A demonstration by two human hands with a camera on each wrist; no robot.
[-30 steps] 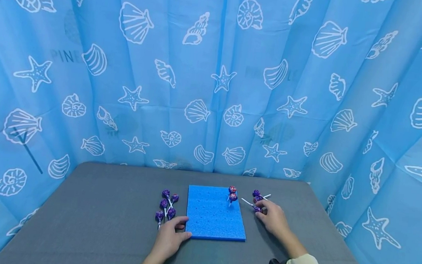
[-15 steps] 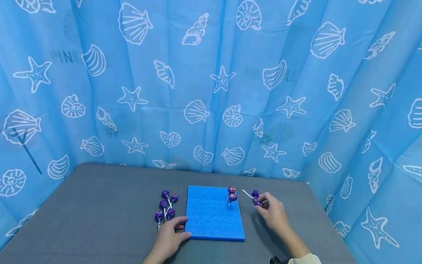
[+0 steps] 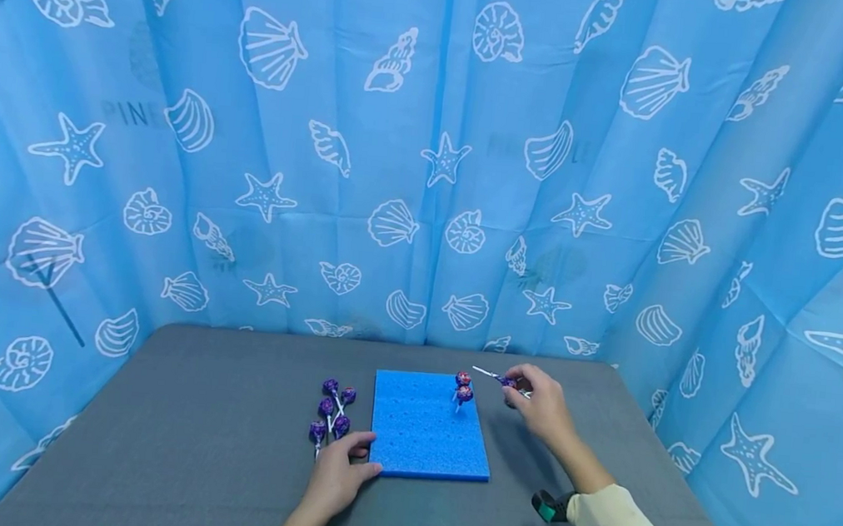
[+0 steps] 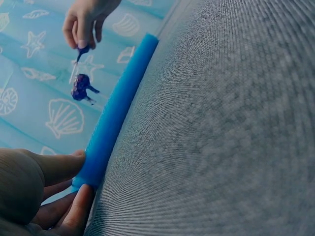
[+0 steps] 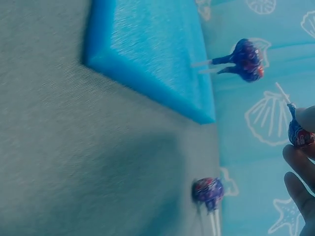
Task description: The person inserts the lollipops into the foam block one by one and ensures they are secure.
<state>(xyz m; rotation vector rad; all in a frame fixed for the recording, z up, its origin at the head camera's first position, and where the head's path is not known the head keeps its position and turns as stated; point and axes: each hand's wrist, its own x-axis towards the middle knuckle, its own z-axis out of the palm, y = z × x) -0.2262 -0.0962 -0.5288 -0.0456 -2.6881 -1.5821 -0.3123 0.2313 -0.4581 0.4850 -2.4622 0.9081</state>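
My left hand (image 3: 340,469) grips the front left corner of a blue foam board (image 3: 429,431), with thumb and fingertips at its edge. Above the table at the board's right, my right hand (image 3: 540,403) pinches a purple-wrapped lollipop (image 3: 505,381) by its candy head, its white stick pointing left. In the right wrist view this lollipop (image 5: 299,133) shows between thumb and fingers. Two upright lollipops (image 3: 464,386) stand stuck in the board near its back right corner. More purple lollipops (image 5: 207,191) lie on the table under the right hand, mostly hidden in the head view.
Several purple lollipops (image 3: 334,406) lie in a loose group left of the board, near the left hand. Small holes dot the board's top. The grey table (image 3: 240,448) ends at a blue shell-print curtain (image 3: 325,163). A black band (image 3: 551,507) sits by the right sleeve.
My right hand has picked up a lollipop from the table on the right and raised it, moving slightly away from me. The left hand and board have stayed put.
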